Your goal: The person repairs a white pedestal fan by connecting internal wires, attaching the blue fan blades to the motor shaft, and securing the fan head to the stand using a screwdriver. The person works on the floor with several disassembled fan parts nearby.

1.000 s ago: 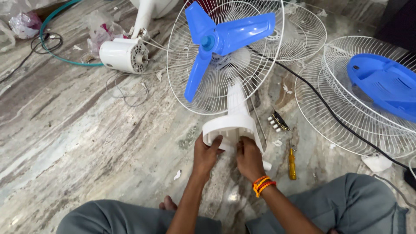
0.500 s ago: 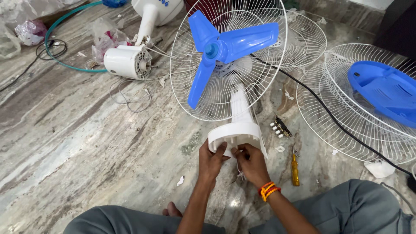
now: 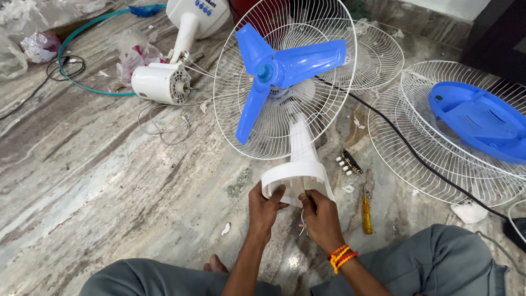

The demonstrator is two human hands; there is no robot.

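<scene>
Left hand (image 3: pixel 264 208) gripping rim of white fan base (image 3: pixel 294 176), fingers curled over it. Right hand (image 3: pixel 320 216) pinched shut on thin wires (image 3: pixel 301 222) beneath base, yellow screwdriver (image 3: pixel 366 214) lying nearby.

A fan repair spot on a veined marble floor (image 3: pixel 98 181), worked from the ground rather than a bench. Spare white wire guards (image 3: pixel 378 55) and a loose blue blade (image 3: pixel 476 118) lie about, alongside a bare white motor (image 3: pixel 160 83), a yellow-handled screwdriver (image 3: pixel 366 214), a small switch block (image 3: pixel 349 162) and stray wiring (image 3: pixel 164 123).
</scene>
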